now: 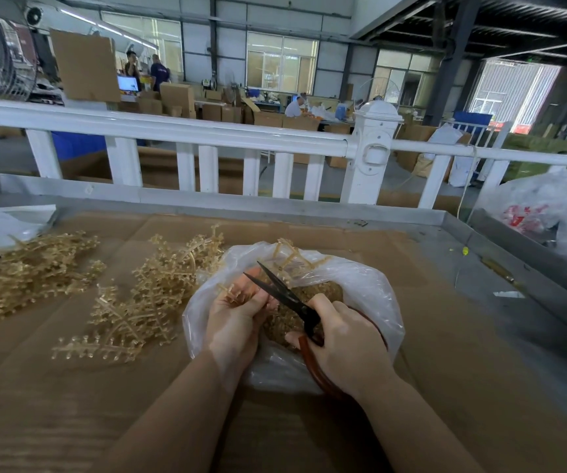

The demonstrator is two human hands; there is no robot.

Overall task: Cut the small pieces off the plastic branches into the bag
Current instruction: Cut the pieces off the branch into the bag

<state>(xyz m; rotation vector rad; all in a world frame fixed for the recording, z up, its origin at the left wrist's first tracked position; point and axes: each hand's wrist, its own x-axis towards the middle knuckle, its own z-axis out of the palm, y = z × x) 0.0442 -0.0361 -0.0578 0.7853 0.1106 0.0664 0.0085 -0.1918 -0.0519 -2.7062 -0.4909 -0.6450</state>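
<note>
Head view: one clear plastic bag (353, 285) on the cardboard-covered table (446, 336), part-filled with tan cut pieces (309, 295). Two loose heaps of tan plastic branches (145, 302) lie left of it; exact count unreadable. Left hand (237, 319) curls round one branch sprig (232, 295) over the bag mouth. Right hand (343, 346) grips one pair of scissors (285, 295), red handles, blades slightly parted beside the sprig.
</note>
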